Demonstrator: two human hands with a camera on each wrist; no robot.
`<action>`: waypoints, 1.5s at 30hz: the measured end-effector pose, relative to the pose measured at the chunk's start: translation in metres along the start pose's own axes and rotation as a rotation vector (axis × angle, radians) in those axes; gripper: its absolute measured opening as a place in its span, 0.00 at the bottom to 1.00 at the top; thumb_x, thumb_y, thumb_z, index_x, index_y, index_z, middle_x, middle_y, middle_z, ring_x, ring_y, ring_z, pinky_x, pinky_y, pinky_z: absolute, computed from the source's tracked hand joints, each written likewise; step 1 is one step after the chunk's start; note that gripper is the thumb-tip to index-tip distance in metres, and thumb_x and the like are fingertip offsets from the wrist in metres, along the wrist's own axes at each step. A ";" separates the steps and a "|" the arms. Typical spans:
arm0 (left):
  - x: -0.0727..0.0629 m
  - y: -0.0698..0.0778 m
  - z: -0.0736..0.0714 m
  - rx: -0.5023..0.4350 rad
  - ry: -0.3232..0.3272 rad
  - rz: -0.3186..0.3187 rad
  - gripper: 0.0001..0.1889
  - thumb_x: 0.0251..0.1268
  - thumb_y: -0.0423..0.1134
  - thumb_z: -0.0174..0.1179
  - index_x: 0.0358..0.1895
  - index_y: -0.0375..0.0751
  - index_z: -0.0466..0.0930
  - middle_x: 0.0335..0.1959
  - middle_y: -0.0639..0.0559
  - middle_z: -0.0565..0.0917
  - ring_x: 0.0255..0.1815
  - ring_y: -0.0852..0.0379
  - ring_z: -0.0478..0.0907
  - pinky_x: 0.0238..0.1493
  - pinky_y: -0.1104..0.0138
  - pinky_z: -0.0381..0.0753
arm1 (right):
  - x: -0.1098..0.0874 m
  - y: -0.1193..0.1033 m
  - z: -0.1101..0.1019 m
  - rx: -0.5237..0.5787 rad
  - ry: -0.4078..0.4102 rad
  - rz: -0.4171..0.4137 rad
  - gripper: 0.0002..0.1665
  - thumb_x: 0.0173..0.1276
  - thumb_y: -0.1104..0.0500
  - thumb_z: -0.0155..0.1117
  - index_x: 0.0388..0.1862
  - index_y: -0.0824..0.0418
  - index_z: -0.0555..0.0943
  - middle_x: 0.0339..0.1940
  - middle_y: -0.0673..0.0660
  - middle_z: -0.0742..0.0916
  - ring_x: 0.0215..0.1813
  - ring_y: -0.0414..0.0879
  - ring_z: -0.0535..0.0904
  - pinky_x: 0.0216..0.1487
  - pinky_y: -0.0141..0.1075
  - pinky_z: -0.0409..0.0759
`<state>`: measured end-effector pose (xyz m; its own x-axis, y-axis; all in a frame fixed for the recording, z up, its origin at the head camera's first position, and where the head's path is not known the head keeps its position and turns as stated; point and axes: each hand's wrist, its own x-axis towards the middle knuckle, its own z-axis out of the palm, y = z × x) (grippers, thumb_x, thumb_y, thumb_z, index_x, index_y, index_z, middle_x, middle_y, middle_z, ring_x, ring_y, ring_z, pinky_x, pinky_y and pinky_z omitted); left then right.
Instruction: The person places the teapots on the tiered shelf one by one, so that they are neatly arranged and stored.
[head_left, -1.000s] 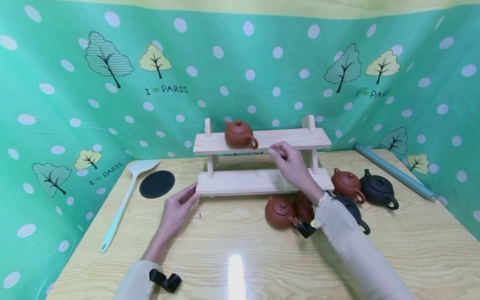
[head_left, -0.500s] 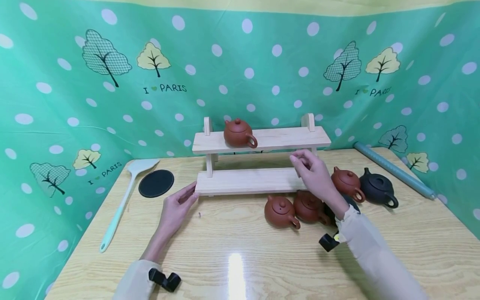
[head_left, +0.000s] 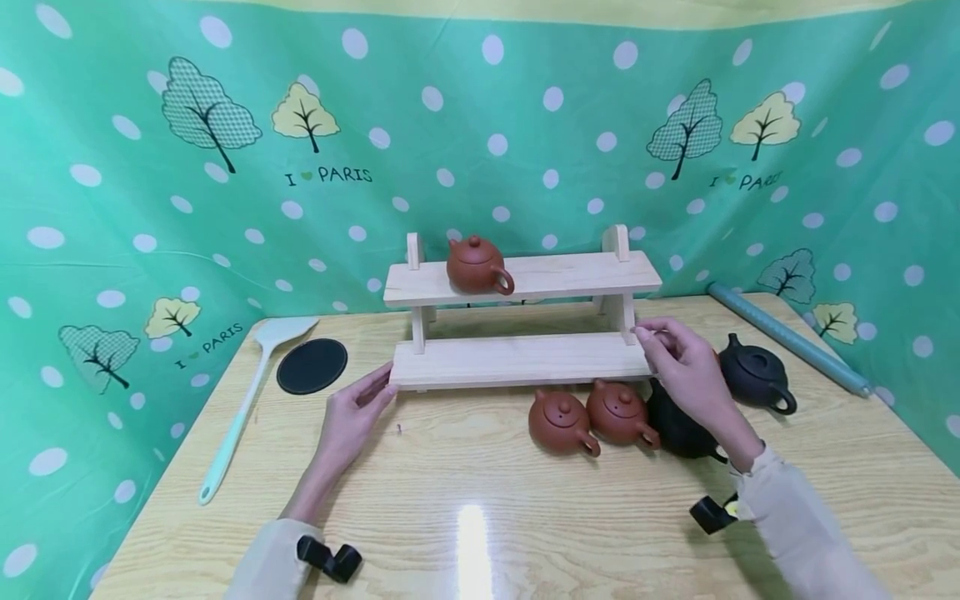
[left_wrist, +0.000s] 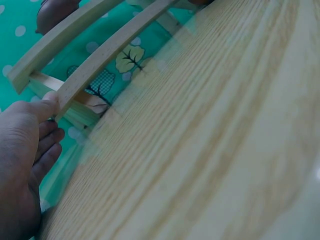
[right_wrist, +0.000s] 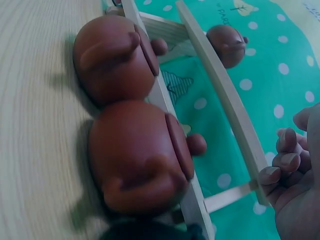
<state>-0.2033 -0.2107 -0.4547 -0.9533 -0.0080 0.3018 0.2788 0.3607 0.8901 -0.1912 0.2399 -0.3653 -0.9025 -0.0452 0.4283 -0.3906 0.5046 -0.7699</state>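
left hand (head_left: 352,425) pinching the lower left corner of the rack (head_left: 510,361); right hand (head_left: 690,379) loosely curling beside its right end, contact unclear. one pot (head_left: 472,267) sitting on top.

The left fingers (left_wrist: 52,141) hold the end of a lower wooden board (left_wrist: 107,60), thumb tip against its front; above them a partly visible brown teapot (left_wrist: 54,14) rests on an upper board (left_wrist: 65,37); worktop (left_wrist: 190,140) stretches to their right

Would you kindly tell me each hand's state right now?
Left hand: gripping the wooden shelf at its left end.
Right hand: open, loosely curled, holding nothing.
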 end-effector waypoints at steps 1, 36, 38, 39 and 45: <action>0.000 0.000 0.000 0.001 0.000 0.003 0.22 0.73 0.35 0.66 0.66 0.32 0.79 0.60 0.37 0.83 0.61 0.43 0.82 0.53 0.80 0.79 | -0.002 0.001 -0.003 -0.009 0.002 -0.001 0.14 0.83 0.60 0.56 0.56 0.69 0.80 0.22 0.54 0.76 0.23 0.45 0.69 0.23 0.35 0.66; 0.001 -0.003 -0.001 0.007 -0.001 0.033 0.23 0.73 0.38 0.67 0.66 0.33 0.79 0.60 0.39 0.84 0.61 0.46 0.81 0.54 0.78 0.79 | -0.079 0.044 -0.058 -0.178 0.052 0.114 0.11 0.83 0.63 0.56 0.54 0.69 0.80 0.20 0.55 0.77 0.21 0.43 0.68 0.18 0.38 0.63; 0.001 -0.004 -0.001 0.010 -0.001 0.032 0.23 0.73 0.38 0.67 0.66 0.33 0.80 0.60 0.39 0.84 0.61 0.46 0.81 0.54 0.78 0.79 | -0.082 0.046 -0.059 -0.180 0.053 0.129 0.11 0.83 0.62 0.56 0.54 0.69 0.79 0.20 0.53 0.76 0.20 0.43 0.67 0.18 0.39 0.62; 0.001 -0.003 -0.001 0.010 -0.002 0.031 0.23 0.73 0.38 0.67 0.66 0.33 0.80 0.60 0.39 0.84 0.61 0.46 0.81 0.54 0.78 0.79 | -0.083 0.046 -0.060 -0.183 0.053 0.133 0.11 0.83 0.61 0.56 0.53 0.69 0.79 0.20 0.52 0.75 0.20 0.43 0.67 0.19 0.39 0.62; 0.001 -0.003 0.000 0.016 0.004 0.027 0.22 0.73 0.38 0.67 0.66 0.33 0.80 0.60 0.39 0.84 0.61 0.45 0.82 0.54 0.78 0.79 | -0.091 0.050 -0.062 -0.175 0.060 0.140 0.11 0.83 0.62 0.56 0.53 0.69 0.80 0.19 0.52 0.75 0.20 0.43 0.67 0.20 0.37 0.62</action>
<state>-0.2054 -0.2122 -0.4574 -0.9451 -0.0020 0.3267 0.3021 0.3759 0.8761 -0.1175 0.3226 -0.4137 -0.9313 0.0847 0.3543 -0.2199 0.6447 -0.7321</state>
